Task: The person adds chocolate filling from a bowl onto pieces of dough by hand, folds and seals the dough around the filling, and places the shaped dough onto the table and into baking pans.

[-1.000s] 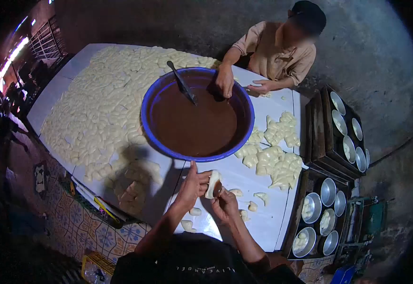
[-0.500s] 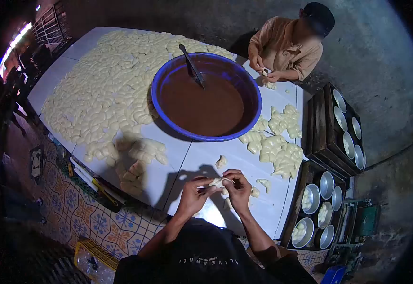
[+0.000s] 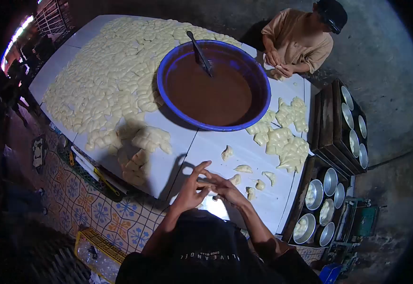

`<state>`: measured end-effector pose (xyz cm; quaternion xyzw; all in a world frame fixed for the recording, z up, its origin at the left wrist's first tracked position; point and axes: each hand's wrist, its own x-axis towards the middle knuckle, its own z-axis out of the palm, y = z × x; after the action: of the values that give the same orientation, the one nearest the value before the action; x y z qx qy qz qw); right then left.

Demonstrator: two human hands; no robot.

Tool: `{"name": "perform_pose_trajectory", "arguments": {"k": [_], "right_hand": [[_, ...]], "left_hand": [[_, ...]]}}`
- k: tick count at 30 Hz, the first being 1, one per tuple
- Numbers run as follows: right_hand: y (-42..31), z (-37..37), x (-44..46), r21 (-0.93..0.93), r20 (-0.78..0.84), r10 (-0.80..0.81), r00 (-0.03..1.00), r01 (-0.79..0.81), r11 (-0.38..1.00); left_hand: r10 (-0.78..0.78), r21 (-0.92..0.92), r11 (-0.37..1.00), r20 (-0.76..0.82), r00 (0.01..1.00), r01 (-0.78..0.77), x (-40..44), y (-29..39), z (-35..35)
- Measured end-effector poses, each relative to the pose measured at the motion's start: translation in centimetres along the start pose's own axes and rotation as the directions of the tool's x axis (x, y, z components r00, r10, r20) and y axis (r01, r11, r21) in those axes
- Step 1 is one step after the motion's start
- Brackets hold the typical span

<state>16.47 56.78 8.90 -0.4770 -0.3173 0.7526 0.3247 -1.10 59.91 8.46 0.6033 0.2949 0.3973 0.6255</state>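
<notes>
My left hand (image 3: 190, 193) is raised over the near edge of the table, its index finger stretched out and fingers apart. Its fingers meet those of my right hand (image 3: 230, 191), which lies across them with its fingers extended. Whether anything sits between the palms is hidden. Just beyond my hands are small pale dough pieces: a folded dough piece (image 3: 243, 168), an upright dough piece (image 3: 226, 152) and a curved dough piece (image 3: 269, 178), with others close to my right hand.
A blue basin (image 3: 214, 128) of brown filling holds a dark-handled utensil (image 3: 199, 54). Dough pieces (image 3: 107, 80) cover the table's left; a dough cluster (image 3: 286, 146) lies right. Round tins (image 3: 314, 195) stand in crates at right. Across the table, a person (image 3: 297, 40) handles dough.
The pale dough piece pinched between both hands no longer shows there. A folded piece now lies beyond them. My hands have come together and overlap. The view has shifted slightly.
</notes>
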Motion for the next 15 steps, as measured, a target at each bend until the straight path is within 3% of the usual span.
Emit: {"name": "perform_pose_trajectory", "arguments": {"k": [1,2,3,4,5,6,7,8,10,11,12,13,14,15], "right_hand": [[0.7,-0.7,0.2,0.059,0.128,0.045,0.991,-0.053,0.997],[1.1,-1.0,0.4,0.112,0.255,0.08,0.964,-0.112,0.987],[1.0,-0.8,1.0,-0.138,0.225,-0.086,0.971,0.119,0.983],[2.4,-0.5,2.1,-0.317,0.057,-0.366,0.929,0.364,0.875],[2.4,-0.5,2.8,-0.528,0.039,-0.456,0.889,0.406,0.746],[2.2,-0.7,3.6,-0.709,0.044,-0.542,0.839,0.408,0.575],[2.4,-0.6,4.4,-0.715,0.058,-0.575,0.816,0.435,0.546],[3.8,-2.0,5.2,-0.683,0.115,-0.414,0.903,0.375,0.627],[3.9,-1.7,4.8,-0.454,-0.012,-0.455,0.89,0.401,0.796],[3.7,-1.9,4.9,-0.563,-0.095,-0.607,0.789,0.46,0.687],[3.3,-2.6,5.1,-0.578,-0.188,-0.654,0.733,0.456,0.677],[2.2,-4.0,5.0,-0.72,-0.215,-0.713,0.668,0.384,0.578],[0.6,-4.7,5.0,-0.835,-0.231,-0.774,0.59,0.287,0.469],[-0.5,-4.3,5.6,-0.94,-0.249,-0.821,0.513,0.077,0.333]], "left_hand": [[0.096,-0.17,0.982,0.102,0.99,-0.078,0.0,-0.3,-0.6],[0.0,-0.262,0.965,0.09,0.996,0.023,-0.4,1.2,-1.0],[0.023,-0.295,0.955,-0.018,1.0,-0.028,-0.6,1.3,-1.2],[0.041,-0.322,0.943,-0.124,0.991,-0.08,-1.0,1.3,-1.6],[0.103,-0.165,0.974,-0.281,0.954,-0.154,-0.9,0.9,-2.2],[0.087,-0.145,0.976,-0.409,0.908,-0.159,-1.0,0.7,-2.2],[0.048,-0.216,0.963,-0.446,0.894,-0.16,-1.0,-0.2,-2.9],[0.012,-0.286,0.943,-0.482,0.876,-0.17,-0.9,-1.1,-3.6],[-0.047,-0.348,0.922,-0.541,0.84,-0.173,-0.8,-0.7,-3.6],[-0.055,-0.29,0.948,-0.551,0.832,-0.13,-1.2,-1.2,-4.0],[-0.063,-0.232,0.969,-0.561,0.825,-0.084,-1.6,-1.7,-4.1],[-0.084,-0.242,0.967,-0.587,0.805,-0.075,-1.6,-2.2,-4.0],[-0.077,-0.238,0.968,-0.58,0.811,-0.079,-1.4,-2.5,-3.9],[-0.068,-0.207,0.977,-0.548,0.834,-0.056,-1.0,-2.7,-3.5]]}}
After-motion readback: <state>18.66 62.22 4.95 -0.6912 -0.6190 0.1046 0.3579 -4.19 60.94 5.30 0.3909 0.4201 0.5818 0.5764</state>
